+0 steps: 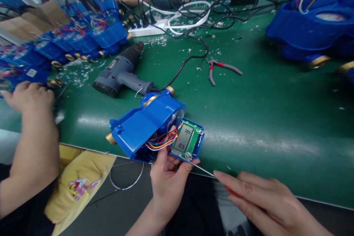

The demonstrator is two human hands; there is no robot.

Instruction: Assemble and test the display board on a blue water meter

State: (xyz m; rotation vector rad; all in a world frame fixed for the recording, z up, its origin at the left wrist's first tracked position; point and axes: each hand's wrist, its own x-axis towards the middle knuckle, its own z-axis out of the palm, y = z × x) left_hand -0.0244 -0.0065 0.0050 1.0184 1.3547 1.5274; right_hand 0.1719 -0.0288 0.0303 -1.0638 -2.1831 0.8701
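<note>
The meter point(141, 127) sits at the near edge of the desk point(254, 118); the board point(195, 138) is directly right of it. The heat gun point(118, 72) lies behind the meter, offset left. The cutters point(220, 65) lie right of the gun. The strip point(152, 29) lies behind the gun. Other meters point(306, 29) stand at right.

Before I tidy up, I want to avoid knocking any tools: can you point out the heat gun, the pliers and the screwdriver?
Heat gun point(121, 67), head view: on its grey body.
Pliers point(220, 64), head view: on the red part of one handle.
Screwdriver point(204, 170), head view: on its metal shaft.
</note>
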